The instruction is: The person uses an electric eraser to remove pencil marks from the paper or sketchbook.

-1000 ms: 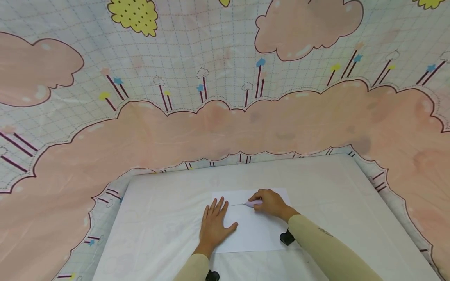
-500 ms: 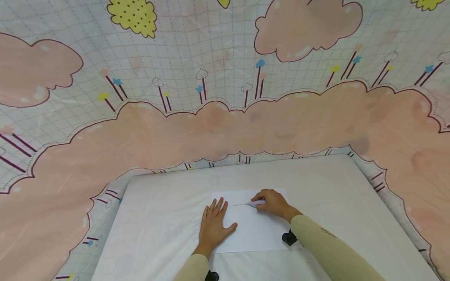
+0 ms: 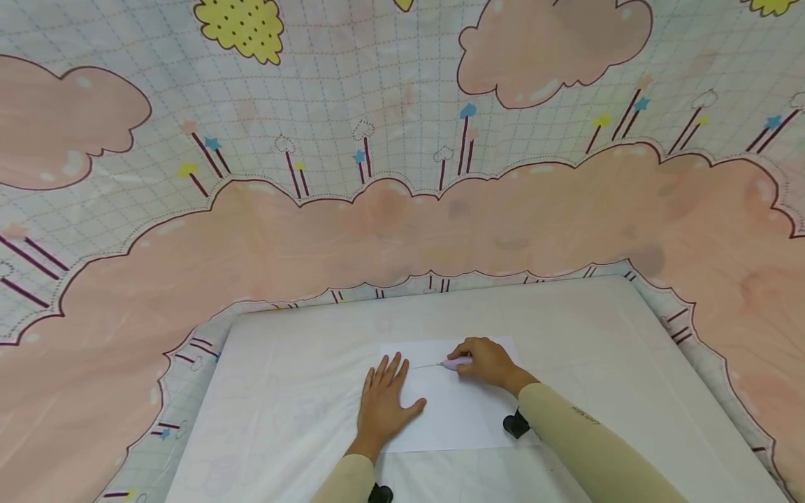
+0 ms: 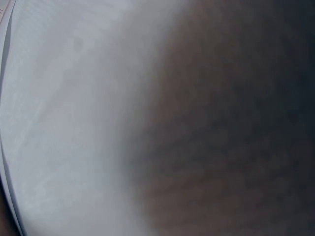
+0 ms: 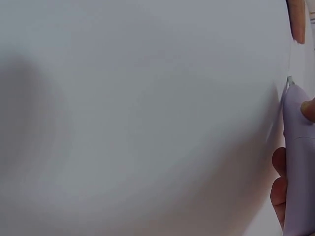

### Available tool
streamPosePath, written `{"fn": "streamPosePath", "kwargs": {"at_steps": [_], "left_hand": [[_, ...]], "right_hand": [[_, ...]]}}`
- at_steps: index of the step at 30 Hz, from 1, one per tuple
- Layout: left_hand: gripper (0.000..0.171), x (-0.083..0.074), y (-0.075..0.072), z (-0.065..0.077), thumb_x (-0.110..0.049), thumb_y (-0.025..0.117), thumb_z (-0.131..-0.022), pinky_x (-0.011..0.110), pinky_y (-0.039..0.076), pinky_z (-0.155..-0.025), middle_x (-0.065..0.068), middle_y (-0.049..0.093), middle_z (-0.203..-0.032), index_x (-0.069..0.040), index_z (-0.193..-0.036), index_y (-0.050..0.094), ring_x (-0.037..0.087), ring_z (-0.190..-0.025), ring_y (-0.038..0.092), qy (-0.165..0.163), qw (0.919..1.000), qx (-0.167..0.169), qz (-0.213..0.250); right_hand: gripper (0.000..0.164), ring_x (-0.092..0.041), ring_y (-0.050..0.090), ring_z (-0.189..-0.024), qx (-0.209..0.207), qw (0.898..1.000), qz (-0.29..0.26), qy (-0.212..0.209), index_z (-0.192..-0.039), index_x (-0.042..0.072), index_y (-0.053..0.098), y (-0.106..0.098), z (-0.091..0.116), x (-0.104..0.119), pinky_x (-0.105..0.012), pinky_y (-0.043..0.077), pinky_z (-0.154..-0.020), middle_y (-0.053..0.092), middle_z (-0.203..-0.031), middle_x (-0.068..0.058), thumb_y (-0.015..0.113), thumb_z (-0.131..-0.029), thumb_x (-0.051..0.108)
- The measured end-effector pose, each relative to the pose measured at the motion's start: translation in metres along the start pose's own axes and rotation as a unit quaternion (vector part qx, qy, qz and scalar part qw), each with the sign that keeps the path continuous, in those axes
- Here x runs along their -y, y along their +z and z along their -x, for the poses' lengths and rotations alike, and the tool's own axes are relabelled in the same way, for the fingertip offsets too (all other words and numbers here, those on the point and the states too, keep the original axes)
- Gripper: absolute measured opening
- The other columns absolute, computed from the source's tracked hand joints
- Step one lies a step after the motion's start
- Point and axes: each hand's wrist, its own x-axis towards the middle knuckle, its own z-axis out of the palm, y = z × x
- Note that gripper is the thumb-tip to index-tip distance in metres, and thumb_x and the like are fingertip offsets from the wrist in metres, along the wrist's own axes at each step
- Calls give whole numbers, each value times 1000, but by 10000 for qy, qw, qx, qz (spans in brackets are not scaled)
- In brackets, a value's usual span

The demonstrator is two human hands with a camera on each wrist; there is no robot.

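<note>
A white sheet of paper lies flat on the white-covered table. My left hand rests flat on its left part, fingers spread and straight. In my right hand is a lavender utility knife, gripped between thumb and curled fingers near the upper right of the sheet. Its small metal tip touches the paper at the right end of a thin line running toward the left fingers. In the right wrist view, the lavender knife shows at the right edge. The left wrist view is mostly a dark blur beside white.
White cloth covers the table, reaching beyond the paper on all sides. A patterned curtain with clouds and stars hangs behind and around it. A black wrist device sits under the right sleeve, and a second black device by the left.
My right hand and the knife have moved slightly to the right over the paper, then a touch back left. The left hand holds its place.
</note>
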Motion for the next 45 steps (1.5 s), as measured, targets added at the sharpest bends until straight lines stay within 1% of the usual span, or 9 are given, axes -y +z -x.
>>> {"fn": "streamPosePath", "kwargs": {"at_steps": [5, 11, 18, 27, 32, 39, 45], "left_hand": [[85, 1, 1, 0, -69, 56, -83, 49, 16, -122, -1, 31, -161, -20, -151, 41, 23, -151, 20, 24, 10000, -62, 26], [85, 2, 2, 0, -68, 58, -82, 50, 18, -121, 0, 34, -160, -19, -150, 44, 25, -150, 23, 52, 9999, -128, -11], [86, 0, -1, -1, -70, 54, -84, 48, 14, -123, -2, 28, -162, -20, -153, 39, 22, -152, 18, -12, 10000, 94, 16], [86, -1, -1, -2, -70, 54, -84, 48, 14, -123, -2, 29, -162, -20, -152, 39, 23, -152, 18, -17, 10000, 82, 9], [86, -1, -1, -1, -70, 53, -84, 48, 14, -123, -2, 28, -162, -20, -153, 39, 23, -152, 18, -4, 10000, 72, 16], [86, 1, 0, -2, -71, 53, -84, 49, 14, -123, -1, 29, -162, -20, -153, 39, 23, -152, 18, -1, 10000, 82, -10], [86, 0, 0, -1, -70, 54, -84, 49, 15, -122, -1, 29, -161, -19, -152, 40, 24, -151, 19, 12, 10000, 52, 22]], "right_hand": [[23, -16, 65, -94, -7, 9998, 179, -18, -102, 18, 78, -5, 1, -5, -38, 54, -84, 70, -97, 7, 78, -79, 12], [21, -14, 64, -95, 96, 9999, 119, -28, -101, 18, 78, -7, 0, -7, -38, 55, -86, 71, -97, 8, 77, -81, 12], [22, -15, 65, -93, 93, 9997, 155, -166, -100, 17, 78, -7, -1, -2, -37, 54, -84, 71, -95, 8, 77, -80, 11], [22, -14, 64, -93, 154, 9996, 135, -174, -101, 17, 78, -5, -5, 5, -38, 55, -85, 71, -95, 8, 77, -80, 11], [22, -13, 64, -93, 173, 9997, 165, -107, -102, 18, 78, -4, -6, 4, -37, 54, -84, 70, -95, 9, 77, -80, 12], [22, -14, 64, -93, 220, 9995, 210, 75, -100, 19, 79, -9, -5, 3, -37, 54, -83, 70, -94, 9, 78, -80, 13], [22, -14, 64, -93, 239, 9996, 147, 0, -101, 18, 79, -7, -5, 1, -37, 54, -85, 71, -95, 9, 77, -79, 11]]}}
